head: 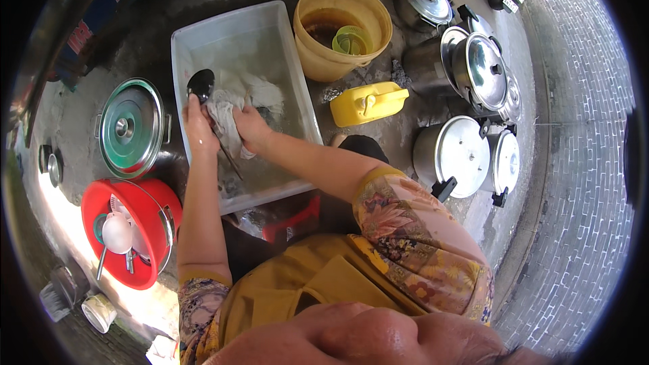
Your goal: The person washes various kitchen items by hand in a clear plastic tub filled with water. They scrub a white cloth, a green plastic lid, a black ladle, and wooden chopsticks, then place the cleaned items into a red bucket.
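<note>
A white plastic tub [308, 106] of cloudy water lies before me. Over its left side my left hand [199, 124] grips a dark ladle [201, 84] just below the bowl; the thin handle slants down to the right. My right hand [252, 126] holds a wet white cloth [223, 114], which lies against the ladle between both hands. More pale cloth [264, 93] floats in the water beyond my right hand. My fingers are partly hidden by the cloth.
Right of the tub stand a yellowish bucket [377, 10] with a green strainer [352, 40], a yellow jug [369, 103] and several lidded metal pots [461, 157]. To the left are a lidded pot [132, 129] and a red bucket [165, 203] holding utensils. A brick pavement lies far right.
</note>
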`<state>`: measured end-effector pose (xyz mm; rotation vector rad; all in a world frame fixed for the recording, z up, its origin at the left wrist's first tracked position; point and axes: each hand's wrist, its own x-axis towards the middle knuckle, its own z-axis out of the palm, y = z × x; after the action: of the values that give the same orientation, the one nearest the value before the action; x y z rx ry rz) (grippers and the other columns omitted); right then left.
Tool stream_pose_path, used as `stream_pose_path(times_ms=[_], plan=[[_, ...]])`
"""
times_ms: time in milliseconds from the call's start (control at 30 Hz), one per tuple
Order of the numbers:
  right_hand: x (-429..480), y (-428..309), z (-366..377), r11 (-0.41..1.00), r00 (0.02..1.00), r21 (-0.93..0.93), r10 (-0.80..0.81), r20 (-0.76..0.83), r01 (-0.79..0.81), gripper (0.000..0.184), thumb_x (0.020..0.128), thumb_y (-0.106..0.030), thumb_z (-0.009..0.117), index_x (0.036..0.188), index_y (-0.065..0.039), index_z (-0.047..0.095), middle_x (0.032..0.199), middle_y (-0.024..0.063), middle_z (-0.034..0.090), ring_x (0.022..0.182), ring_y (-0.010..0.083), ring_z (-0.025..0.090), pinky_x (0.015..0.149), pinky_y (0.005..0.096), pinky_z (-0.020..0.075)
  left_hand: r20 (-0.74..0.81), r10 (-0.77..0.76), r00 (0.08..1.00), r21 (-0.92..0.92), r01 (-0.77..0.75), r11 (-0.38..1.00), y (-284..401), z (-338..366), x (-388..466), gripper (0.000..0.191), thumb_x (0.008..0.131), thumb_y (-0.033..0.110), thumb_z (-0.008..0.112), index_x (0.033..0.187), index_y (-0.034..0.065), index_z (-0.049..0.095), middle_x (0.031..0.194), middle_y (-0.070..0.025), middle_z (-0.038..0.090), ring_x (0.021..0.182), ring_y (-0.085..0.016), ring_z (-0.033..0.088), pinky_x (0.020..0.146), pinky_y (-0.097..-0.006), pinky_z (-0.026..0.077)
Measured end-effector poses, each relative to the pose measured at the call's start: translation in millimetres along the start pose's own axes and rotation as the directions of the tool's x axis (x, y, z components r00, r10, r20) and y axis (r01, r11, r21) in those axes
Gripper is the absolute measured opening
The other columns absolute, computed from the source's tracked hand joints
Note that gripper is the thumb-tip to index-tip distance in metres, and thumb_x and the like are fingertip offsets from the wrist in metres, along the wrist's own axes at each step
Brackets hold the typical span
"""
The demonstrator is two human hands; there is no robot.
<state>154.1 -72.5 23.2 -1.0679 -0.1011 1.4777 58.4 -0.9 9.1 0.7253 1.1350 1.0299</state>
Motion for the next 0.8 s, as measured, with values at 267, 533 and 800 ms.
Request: stream_pose_path(times_ms=[267, 533, 800], plan=[[13.8, -17.5, -0.8, 0.633, 0.836, -0.55, -0.463, 0.296, 0.545, 0.029, 0.084, -0.013, 0.055, 0.111, -0.002, 0.051, 0.101, 0.0122, 0.063, 0.092, 0.0242, 0.061, 0.078, 0.0352, 0.0489, 0.069, -0.347, 0.935, 0.238, 0.322, 0.916, 23.1, 24.1, -36.8, 0.056, 0.086, 0.065, 0.035, 0.111, 0.0205, 0.057, 0.102, -0.0014, 0.061, 0.083, -0.018, 0.061, 0.061, -0.0309, 0.046], [49.2, 11.9, 4.8, 0.733, 0.826, -0.606, -0.522, -0.21, 0.309, 0.039, 0.082, -0.016, 0.06, 0.115, 0.002, 0.05, 0.108, 0.0198, 0.061, 0.098, 0.0318, 0.06, 0.083, 0.0384, 0.0474, 0.039, 0.13, 0.991, 0.222, -0.135, 0.966, -34.1, 8.9, -24.8, 0.052, 0.094, 0.044, 0.049, 0.117, -0.0024, 0.054, 0.109, -0.0124, 0.06, 0.095, -0.02, 0.06, 0.078, -0.0316, 0.049], [119.5, 28.5, -138.8, 0.373, 0.929, -0.926, 0.361, 0.079, -0.066, 0.043, 0.074, -0.035, 0.068, 0.091, 0.004, 0.062, 0.085, 0.0113, 0.062, 0.072, 0.0201, 0.06, 0.055, 0.0392, 0.0464, -0.014, -0.043, 0.999, -0.01, 0.043, 0.999, 21.2, -9.9, -22.1, 0.048, 0.091, 0.053, 0.051, 0.066, 0.0139, 0.038, 0.051, 0.0063, 0.028, 0.041, -0.005, 0.025, 0.038, -0.0242, 0.015]])
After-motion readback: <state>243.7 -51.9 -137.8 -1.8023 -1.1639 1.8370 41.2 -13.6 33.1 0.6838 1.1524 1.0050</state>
